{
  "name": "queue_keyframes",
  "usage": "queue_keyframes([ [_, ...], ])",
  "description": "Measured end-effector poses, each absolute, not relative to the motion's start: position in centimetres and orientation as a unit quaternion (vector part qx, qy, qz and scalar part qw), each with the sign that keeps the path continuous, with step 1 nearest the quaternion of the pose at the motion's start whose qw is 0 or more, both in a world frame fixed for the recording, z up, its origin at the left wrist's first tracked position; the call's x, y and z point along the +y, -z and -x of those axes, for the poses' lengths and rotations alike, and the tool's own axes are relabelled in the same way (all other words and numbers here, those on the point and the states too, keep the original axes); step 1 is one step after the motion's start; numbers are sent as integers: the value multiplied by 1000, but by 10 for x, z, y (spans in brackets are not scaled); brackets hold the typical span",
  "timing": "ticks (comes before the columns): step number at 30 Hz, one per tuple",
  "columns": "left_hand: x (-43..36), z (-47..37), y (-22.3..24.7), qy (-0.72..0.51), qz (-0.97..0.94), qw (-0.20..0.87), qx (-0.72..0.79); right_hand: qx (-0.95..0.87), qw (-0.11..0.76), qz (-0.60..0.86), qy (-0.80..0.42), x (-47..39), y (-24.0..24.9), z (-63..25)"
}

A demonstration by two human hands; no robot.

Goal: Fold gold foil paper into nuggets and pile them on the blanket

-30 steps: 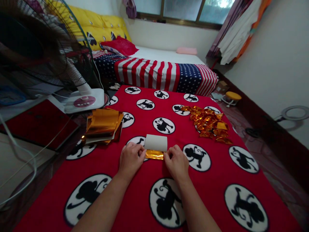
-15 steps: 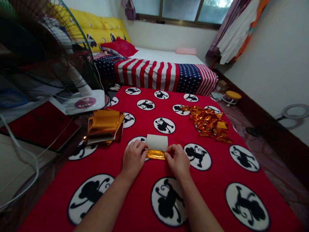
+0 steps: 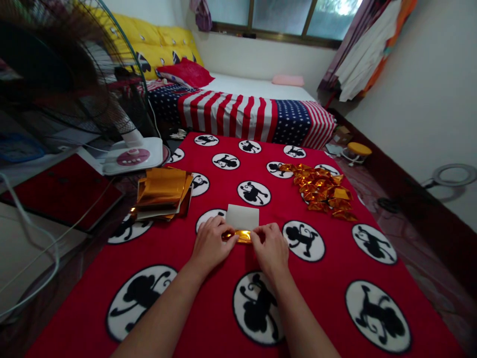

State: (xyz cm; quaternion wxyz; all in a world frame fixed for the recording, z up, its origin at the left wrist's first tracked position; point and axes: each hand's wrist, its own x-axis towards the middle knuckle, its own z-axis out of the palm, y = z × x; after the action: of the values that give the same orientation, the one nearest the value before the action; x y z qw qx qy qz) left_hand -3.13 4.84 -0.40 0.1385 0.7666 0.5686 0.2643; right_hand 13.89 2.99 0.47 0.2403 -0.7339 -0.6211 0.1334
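A sheet of gold foil paper (image 3: 242,218) lies white side up in front of me, its near edge folded over into a shiny gold strip. My left hand (image 3: 213,242) pinches the left part of that strip between thumb and fingers. At the strip's right end, my right hand (image 3: 271,246) grips the fold with thumb and fingertips. To the left rests a loose stack of gold foil papers (image 3: 162,191). Several folded gold foil pieces (image 3: 320,189) are heaped on the right.
Everything lies on a red cloth (image 3: 208,313) with black monkey prints in white circles. A fan (image 3: 137,154) stands at the left, its blades blurred. Beyond the cloth is a bed (image 3: 238,109); a yellow-topped stool (image 3: 358,148) stands at the right.
My left thumb has slid rightward along the gold strip, and my right hand has shifted slightly left. The strip looks narrower, and the white part lies flatter than before.
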Motion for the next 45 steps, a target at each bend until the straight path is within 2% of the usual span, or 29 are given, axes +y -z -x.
queue_keyframes([
  [6,46,29,6,-262,-758,131,583,-617,226,751,-62,23,0,-122],
  [12,45,29,5,-258,-757,141,584,-623,219,749,-51,18,1,-119],
  [45,54,41,1,-235,-759,226,564,-623,287,707,-174,17,6,-142],
])
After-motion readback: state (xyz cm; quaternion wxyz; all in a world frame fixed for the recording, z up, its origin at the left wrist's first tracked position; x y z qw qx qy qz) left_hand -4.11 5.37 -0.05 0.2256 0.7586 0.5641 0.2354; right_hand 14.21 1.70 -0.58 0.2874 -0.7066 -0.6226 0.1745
